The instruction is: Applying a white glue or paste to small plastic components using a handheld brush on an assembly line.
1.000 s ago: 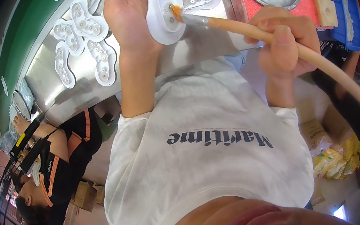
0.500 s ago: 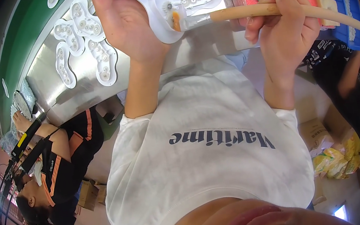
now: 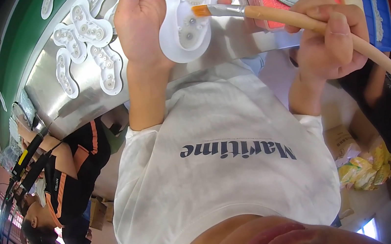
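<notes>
In the head view, the left hand (image 3: 142,30) cradles a white, wavy-edged plastic housing (image 3: 174,31) with round translucent gears (image 3: 189,36), over a shiny metal desk (image 3: 47,103). The right hand (image 3: 332,37) pinches a pale wooden-handled brush (image 3: 280,15), orange bristles (image 3: 200,11) at the gears. Brushing seems in hand; the next stroke likely needs the housing steady.

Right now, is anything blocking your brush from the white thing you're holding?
Nothing visible is in the way: the right hand holds the brush with its orange bristles over the white piece in the left hand.
</notes>
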`<action>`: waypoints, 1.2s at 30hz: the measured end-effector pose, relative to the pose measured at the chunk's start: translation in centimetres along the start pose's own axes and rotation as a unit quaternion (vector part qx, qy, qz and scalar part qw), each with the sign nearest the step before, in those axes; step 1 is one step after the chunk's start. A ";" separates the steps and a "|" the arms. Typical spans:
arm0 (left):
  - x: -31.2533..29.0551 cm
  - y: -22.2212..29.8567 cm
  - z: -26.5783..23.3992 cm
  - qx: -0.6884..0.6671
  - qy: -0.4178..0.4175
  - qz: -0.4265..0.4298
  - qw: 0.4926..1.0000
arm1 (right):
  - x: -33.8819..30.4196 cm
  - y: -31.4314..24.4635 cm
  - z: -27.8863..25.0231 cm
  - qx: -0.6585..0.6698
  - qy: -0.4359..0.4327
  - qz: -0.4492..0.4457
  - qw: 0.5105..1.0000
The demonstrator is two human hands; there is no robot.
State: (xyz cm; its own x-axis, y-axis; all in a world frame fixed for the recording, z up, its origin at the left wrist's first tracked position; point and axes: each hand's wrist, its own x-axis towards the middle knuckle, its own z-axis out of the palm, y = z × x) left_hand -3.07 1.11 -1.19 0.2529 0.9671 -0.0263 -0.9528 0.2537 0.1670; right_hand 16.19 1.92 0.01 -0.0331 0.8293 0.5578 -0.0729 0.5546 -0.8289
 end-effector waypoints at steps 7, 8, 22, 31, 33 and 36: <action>0.5 0.2 -1.7 0.198 0.101 -0.054 0.973 | 0.7 0.5 0.0 -0.034 -0.084 -0.066 0.994; 1.8 0.3 -4.2 0.169 -0.121 -0.036 0.977 | 0.8 0.4 0.1 -0.013 -0.094 -0.092 0.991; 0.6 -0.3 -2.4 0.067 -0.210 -0.070 0.973 | 1.4 1.8 -0.3 -0.080 -0.018 -0.232 0.969; -0.9 -0.9 0.5 0.114 0.099 0.031 0.988 | -0.7 -1.5 0.7 -0.112 -0.180 -0.116 0.970; -1.0 -0.9 0.2 0.101 0.062 0.063 0.991 | -1.3 -1.6 1.5 -0.115 -0.143 -0.104 0.978; -0.3 -0.3 -3.3 0.068 -0.107 0.108 0.986 | -1.9 -0.8 2.3 -0.074 -0.117 -0.079 0.987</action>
State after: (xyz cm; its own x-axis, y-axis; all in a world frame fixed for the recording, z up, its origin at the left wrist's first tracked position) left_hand -3.38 0.78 -4.50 0.0898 0.9688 0.2310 -0.9607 0.0230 0.2767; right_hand 13.99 -0.26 -0.23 -0.2635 0.7022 0.6615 0.0495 0.6946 -0.7176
